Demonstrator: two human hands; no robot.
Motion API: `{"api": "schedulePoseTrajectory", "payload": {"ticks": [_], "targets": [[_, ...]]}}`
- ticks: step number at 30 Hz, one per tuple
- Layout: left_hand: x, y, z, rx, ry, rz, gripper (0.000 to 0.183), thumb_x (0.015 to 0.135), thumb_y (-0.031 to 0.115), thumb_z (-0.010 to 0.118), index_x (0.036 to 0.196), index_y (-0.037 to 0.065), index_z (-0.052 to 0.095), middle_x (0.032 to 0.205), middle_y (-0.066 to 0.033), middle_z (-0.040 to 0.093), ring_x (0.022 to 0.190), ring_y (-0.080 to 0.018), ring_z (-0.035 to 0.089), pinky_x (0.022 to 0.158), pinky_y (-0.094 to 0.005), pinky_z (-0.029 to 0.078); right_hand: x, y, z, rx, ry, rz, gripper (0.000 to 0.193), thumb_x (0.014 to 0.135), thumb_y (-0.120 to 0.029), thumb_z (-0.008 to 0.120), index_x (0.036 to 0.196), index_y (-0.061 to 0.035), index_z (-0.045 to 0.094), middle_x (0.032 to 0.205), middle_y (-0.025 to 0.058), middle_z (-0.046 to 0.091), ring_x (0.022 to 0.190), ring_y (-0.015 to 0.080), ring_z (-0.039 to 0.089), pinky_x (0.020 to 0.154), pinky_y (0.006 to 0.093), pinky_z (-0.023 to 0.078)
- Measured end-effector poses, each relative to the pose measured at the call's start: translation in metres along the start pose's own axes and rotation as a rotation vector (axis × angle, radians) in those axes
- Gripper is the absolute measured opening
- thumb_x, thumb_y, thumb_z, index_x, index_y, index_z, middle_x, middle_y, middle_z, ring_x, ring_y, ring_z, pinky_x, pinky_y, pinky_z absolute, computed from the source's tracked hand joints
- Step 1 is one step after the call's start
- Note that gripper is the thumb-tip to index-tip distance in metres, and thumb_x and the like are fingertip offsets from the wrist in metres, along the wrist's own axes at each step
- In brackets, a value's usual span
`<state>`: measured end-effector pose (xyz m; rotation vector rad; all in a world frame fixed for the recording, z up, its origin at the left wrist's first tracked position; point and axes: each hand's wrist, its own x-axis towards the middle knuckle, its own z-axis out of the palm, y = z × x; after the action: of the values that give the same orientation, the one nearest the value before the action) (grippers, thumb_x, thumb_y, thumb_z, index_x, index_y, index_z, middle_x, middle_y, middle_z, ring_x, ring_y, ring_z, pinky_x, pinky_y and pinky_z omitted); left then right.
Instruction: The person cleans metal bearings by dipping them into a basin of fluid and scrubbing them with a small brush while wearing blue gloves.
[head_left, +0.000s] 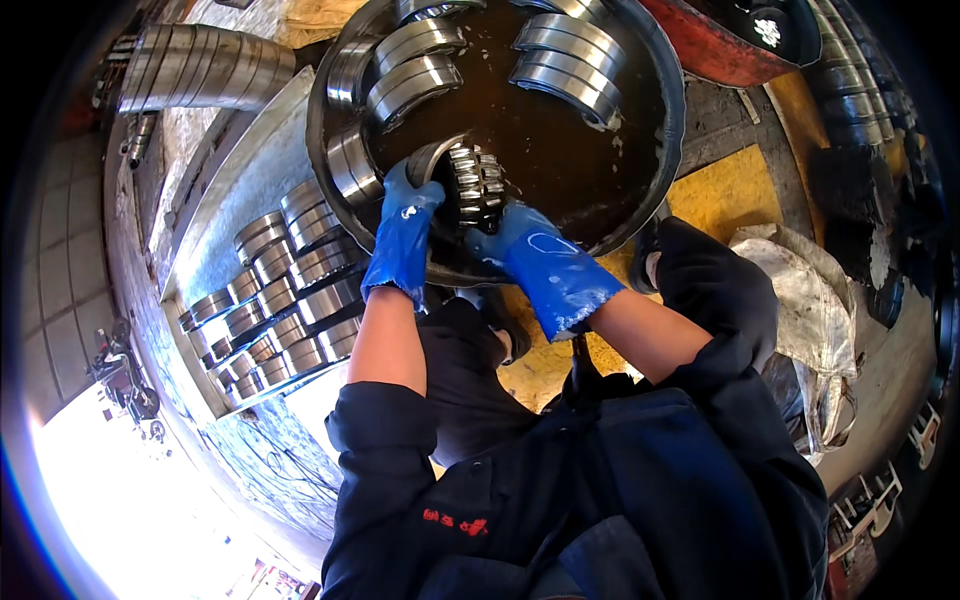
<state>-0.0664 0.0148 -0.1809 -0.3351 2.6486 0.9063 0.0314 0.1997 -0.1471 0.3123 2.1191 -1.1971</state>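
Over the near side of a round dark pan with dark brown liquid, both my hands hold a roller bearing. Its shiny rollers show, and a smooth curved ring edge stands at their left. My left hand, in a blue rubber glove, is closed round that ring side. My right hand, gloved alike, grips the bearing from its lower right; its fingertips are partly hidden. Inside the pan, shiny bearing rings stand at the left, and another group of rings sits at the back right.
A tray with rows of steel bearings lies left of the pan. Stacked metal rings form a long roll at the far left. A red basin stands at the back right, and a whitish sack lies right of my knee.
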Motion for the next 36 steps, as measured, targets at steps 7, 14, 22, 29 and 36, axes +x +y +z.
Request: {"api": "schedulePoseTrajectory", "payload": {"ticks": [7, 14, 22, 29, 36], "targets": [[-0.009, 0.011, 0.005, 0.013, 0.051, -0.033, 0.077, 0.064, 0.024, 0.072, 0.136, 0.003, 0.054, 0.127, -0.0255, 0.061, 0.12, -0.0356, 0.06, 0.104, -0.0391, 0.047, 0.024, -0.025, -0.001, -0.083, 0.485, -0.018, 0.081, 0.079, -0.052, 0.073, 0.132, 0.0068, 0.053, 0.1, 0.0274, 0.069, 0.103, 0.0375, 0.067, 0.089, 0.0455, 0.053], [-0.011, -0.002, 0.011, -0.029, 0.055, 0.144, 0.069, 0.069, 0.021, 0.075, 0.132, 0.001, 0.055, 0.125, -0.0239, 0.064, 0.12, -0.0386, 0.06, 0.103, -0.042, 0.048, 0.109, -0.04, -0.034, -0.36, 0.056, -0.451, 0.027, 0.078, -0.019, 0.063, 0.1, -0.0129, 0.075, 0.105, 0.0221, 0.07, 0.098, 0.0382, 0.069, 0.086, 0.0413, 0.056], [-0.02, 0.018, -0.001, -0.06, 0.036, -0.055, 0.073, 0.064, 0.013, 0.074, 0.134, 0.002, 0.055, 0.124, -0.0234, 0.065, 0.117, -0.0374, 0.063, 0.102, -0.0402, 0.049, 0.078, -0.018, 0.011, 0.099, 0.552, -0.029, 0.079, 0.067, -0.037, 0.082, 0.131, 0.0006, 0.053, 0.106, 0.0241, 0.069, 0.096, 0.0388, 0.069, 0.084, 0.0415, 0.057], [-0.004, 0.005, 0.005, -0.021, -0.011, -0.041, 0.087, 0.059, 0.016, 0.072, 0.142, 0.007, 0.048, 0.135, -0.0257, 0.056, 0.124, -0.0365, 0.058, 0.105, -0.0385, 0.048, 0.001, 0.005, 0.019, -0.263, 0.157, -0.126, 0.079, 0.079, -0.052, 0.072, 0.13, 0.0061, 0.052, 0.113, 0.0261, 0.067, 0.106, 0.0388, 0.066, 0.09, 0.0443, 0.054], [0.01, -0.013, 0.01, -0.017, -0.027, -0.037, 0.088, 0.056, 0.019, 0.074, 0.14, 0.005, 0.051, 0.131, -0.0234, 0.06, 0.12, -0.0342, 0.061, 0.101, -0.038, 0.05, -0.006, -0.002, -0.003, -0.128, 0.108, 0.061, 0.077, 0.078, -0.053, 0.072, 0.127, 0.0035, 0.056, 0.113, 0.0236, 0.068, 0.106, 0.0376, 0.067, 0.095, 0.0436, 0.052]]}}
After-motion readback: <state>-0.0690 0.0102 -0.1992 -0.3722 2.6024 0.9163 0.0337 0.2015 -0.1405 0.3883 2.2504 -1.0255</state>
